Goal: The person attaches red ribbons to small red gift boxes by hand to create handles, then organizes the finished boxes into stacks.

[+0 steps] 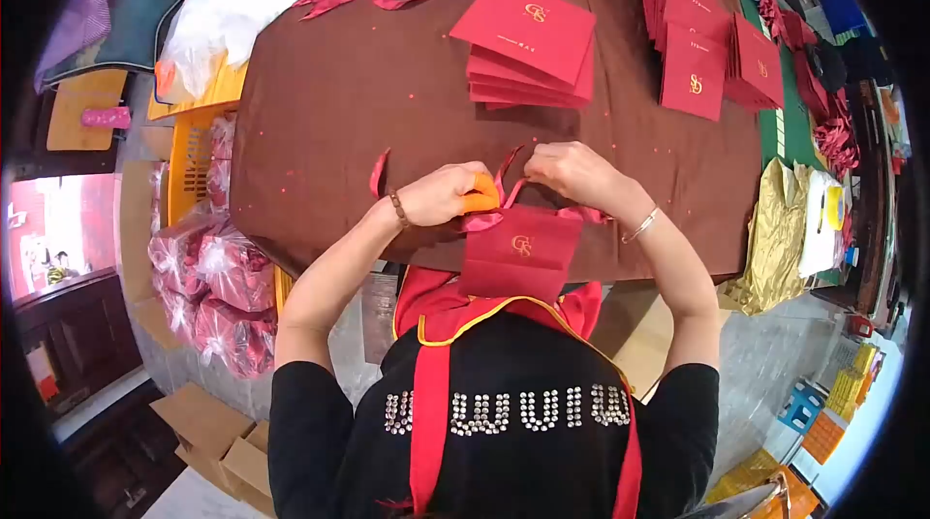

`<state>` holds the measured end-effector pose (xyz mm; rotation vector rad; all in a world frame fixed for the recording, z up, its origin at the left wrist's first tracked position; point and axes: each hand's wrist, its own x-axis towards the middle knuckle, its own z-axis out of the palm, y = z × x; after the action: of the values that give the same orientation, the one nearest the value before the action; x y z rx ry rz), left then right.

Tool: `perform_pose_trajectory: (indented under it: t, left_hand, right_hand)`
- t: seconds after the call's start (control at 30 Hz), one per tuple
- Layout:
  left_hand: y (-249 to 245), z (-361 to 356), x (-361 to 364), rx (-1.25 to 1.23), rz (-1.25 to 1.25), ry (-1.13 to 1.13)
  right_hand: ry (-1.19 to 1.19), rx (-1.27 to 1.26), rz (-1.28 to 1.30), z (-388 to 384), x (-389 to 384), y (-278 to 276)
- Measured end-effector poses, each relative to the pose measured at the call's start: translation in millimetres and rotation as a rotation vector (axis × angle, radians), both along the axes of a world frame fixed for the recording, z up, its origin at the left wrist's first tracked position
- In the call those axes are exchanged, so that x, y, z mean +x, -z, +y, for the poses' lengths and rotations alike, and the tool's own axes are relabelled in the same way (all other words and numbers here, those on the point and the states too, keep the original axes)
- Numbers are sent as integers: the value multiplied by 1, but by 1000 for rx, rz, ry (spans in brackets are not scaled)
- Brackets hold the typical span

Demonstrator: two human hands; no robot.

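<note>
Hands just above red bag (518, 252), which sits at near edge of brown surface (339, 102). L hand (438, 194) closed on orange tool (480, 197) at bag top; R hand (572, 170) pinches ribbon (511, 188).

Left hand (441, 194) and right hand (572, 170) close together, fingers curled tight, elbows splayed outward.

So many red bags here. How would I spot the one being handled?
Start at the big brown-covered table. At its near edge, just below the left hand and right hand, lies one red paper bag with a gold logo. Unlike the stacks of red bags farther back, it is single and has ribbon at its top.
</note>
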<state>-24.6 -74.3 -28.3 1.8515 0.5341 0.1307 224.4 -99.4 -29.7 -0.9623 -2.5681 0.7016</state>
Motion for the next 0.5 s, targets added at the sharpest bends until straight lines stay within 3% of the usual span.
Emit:
perform_pose_trajectory:
  t: [0.13,0.2,0.23,0.37,0.43,0.5]
  left_hand:
    - [-11,-5,-1,39,64,-36]
    - [-18,-10,-11,193,-48,-272]
    - [-17,-5,-18,449,-73,-303]
    - [-28,0,-57,875,422,-760]
    - [-22,0,-62,871,529,-744]
    - [-13,-3,-64,864,632,-721]
  right_hand:
    - [147,103,74,-12,-5,-10]
    - [350,174,99,-24,-5,-23]
    - [350,170,98,-31,-2,-27]
    - [441,177,45,-71,10,-27]
    - [666,85,18,-87,10,-17]
    - [696,64,48,-96,4,-12]
